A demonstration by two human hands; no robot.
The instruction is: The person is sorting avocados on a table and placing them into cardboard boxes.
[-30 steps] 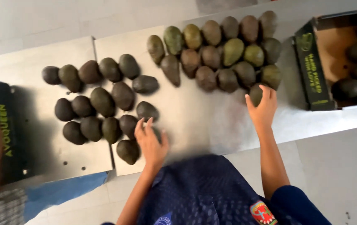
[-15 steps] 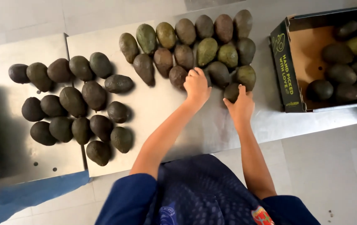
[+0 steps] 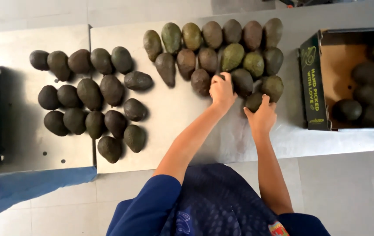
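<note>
You stand over a steel table (image 3: 182, 118), both arms reaching forward. Your left hand (image 3: 222, 91) curls shut over a dark avocado (image 3: 220, 78), mostly hidden beneath your fingers. Your right hand (image 3: 262, 114) is half open, its fingers wrapped round another dark avocado (image 3: 254, 100). Both fruits sit at the near edge of the right-hand cluster (image 3: 232, 57), about nineteen avocados, some greener. To your left lies a separate group (image 3: 91, 94) of sixteen dark ones. A cardboard box (image 3: 314, 83) at your right holds at least seven more.
</note>
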